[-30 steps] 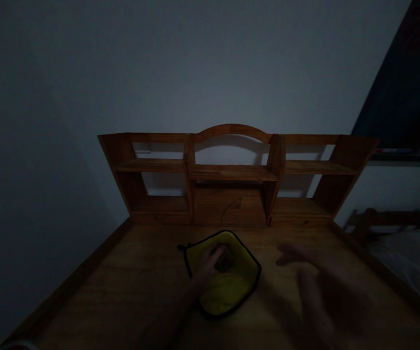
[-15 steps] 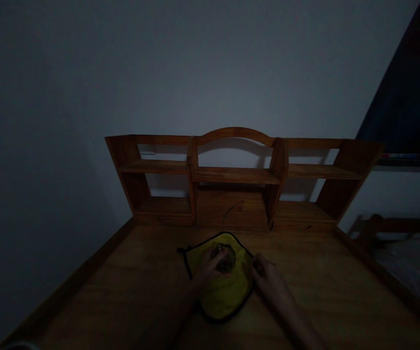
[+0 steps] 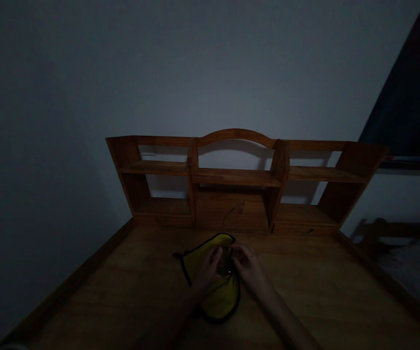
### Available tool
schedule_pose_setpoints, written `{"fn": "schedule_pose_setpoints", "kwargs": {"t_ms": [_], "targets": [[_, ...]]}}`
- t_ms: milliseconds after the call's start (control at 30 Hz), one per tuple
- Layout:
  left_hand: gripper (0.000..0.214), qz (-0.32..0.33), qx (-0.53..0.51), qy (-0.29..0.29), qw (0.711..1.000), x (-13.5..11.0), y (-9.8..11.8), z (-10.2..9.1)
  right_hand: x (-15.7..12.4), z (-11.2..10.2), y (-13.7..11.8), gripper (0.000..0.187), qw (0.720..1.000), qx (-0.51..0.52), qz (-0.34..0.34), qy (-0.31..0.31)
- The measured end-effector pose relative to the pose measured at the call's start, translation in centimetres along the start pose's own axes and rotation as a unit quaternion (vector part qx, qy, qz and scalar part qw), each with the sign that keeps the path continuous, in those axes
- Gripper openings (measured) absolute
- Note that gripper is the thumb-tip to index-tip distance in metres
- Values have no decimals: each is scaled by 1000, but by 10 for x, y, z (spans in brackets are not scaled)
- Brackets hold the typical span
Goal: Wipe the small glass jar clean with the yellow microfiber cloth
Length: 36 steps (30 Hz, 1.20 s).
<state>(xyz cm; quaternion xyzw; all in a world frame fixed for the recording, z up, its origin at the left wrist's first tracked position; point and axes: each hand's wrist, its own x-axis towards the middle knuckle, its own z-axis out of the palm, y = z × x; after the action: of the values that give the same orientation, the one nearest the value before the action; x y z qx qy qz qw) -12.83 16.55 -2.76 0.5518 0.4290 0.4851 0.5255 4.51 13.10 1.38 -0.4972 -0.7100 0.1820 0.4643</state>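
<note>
A yellow cloth [image 3: 221, 300] with a dark border and a small loop at its left corner lies on the wooden desk. On its middle is a small clear glass [image 3: 224, 264], partly hidden by my fingers. My left hand [image 3: 209, 268] is closed around the left side of the glass. Pinched in my right hand [image 3: 244, 262] is the right edge of the cloth, lifted and folded in against the glass. The dim light hides the finer details of both hands.
A wooden shelf unit [image 3: 236, 177] with several compartments stands at the back of the desk [image 3: 133, 291], against a pale wall. A dark panel [image 3: 410, 107] is at the upper right. Below it, pale fabric [image 3: 414, 267] lies beyond the desk's right edge.
My right hand has moved left, drawing the cloth's right edge inward to the glass. My left hand stays on the glass.
</note>
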Motion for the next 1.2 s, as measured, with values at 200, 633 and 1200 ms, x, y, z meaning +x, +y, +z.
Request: {"fn": "schedule_pose_setpoints", "kwargs": {"t_ms": [200, 633, 1200], "targets": [[59, 42, 41, -15, 998, -4, -1, 11, -8, 13, 16, 44, 997, -11, 71, 36], [87, -47, -69, -162, 983, -15, 10, 18, -20, 8, 20, 32, 992, -8, 124, 0], [45, 0, 104, -67, 992, -18, 1, 21, -20, 6, 11, 34, 989, -42, 138, 11]]}}
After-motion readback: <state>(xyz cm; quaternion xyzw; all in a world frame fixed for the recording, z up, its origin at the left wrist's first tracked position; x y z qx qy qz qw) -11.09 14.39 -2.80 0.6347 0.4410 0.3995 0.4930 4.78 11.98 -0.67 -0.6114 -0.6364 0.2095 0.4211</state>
